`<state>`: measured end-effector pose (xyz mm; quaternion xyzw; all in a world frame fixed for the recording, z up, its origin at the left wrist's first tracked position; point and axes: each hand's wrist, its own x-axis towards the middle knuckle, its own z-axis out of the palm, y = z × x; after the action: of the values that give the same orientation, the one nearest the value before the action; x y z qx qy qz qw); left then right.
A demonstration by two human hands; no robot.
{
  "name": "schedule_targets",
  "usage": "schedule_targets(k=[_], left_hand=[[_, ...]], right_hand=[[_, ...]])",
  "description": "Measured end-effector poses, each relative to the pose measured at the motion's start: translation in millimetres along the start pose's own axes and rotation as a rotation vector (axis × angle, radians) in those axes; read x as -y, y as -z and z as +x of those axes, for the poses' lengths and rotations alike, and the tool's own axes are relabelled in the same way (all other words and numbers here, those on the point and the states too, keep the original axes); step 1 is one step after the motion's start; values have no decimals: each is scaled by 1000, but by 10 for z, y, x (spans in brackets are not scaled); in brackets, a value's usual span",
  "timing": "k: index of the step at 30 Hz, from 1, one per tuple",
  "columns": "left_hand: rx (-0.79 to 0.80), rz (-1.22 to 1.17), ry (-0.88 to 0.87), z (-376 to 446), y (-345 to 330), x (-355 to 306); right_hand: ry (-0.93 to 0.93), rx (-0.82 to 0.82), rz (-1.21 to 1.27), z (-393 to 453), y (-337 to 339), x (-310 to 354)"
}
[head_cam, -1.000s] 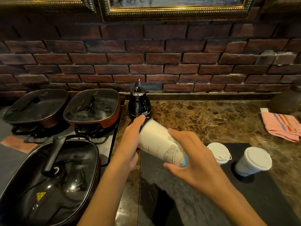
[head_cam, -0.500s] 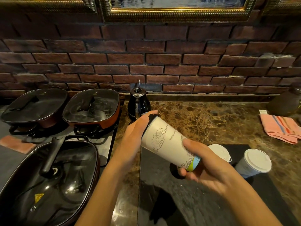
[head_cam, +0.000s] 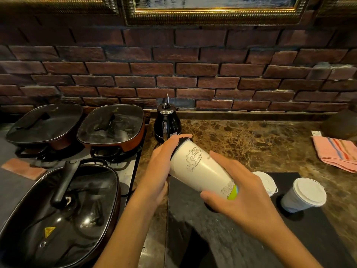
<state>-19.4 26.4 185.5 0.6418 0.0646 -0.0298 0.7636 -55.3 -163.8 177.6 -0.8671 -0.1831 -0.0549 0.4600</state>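
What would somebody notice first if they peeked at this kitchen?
Probably the tall white cup tilted in mid-air in the middle, with the left hand gripping its black lid and the right hand holding its bottom end. Next comes the big pan with a glass lid at the near left, then the small white cup on the dark mat to the right.

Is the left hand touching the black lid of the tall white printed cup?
Touching. Head view: the left hand wraps over the black lid of the tall white printed cup.
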Motion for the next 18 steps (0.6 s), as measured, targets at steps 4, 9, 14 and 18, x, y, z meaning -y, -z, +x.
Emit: schedule_targets(k=[4, 9, 14, 18], left_hand=[[56, 12, -74, -22, 27, -24], [57, 4, -167, -47, 20, -22], [-8, -20, -108, -56, 10, -17], [14, -14, -80, -57, 3, -19]], right_hand=[[-364, 139, 718, 58, 68, 77], [-635, 183, 1091, 95, 31, 122], [-116, 56, 298, 39, 146, 53], [219, 33, -170, -17, 137, -22]])
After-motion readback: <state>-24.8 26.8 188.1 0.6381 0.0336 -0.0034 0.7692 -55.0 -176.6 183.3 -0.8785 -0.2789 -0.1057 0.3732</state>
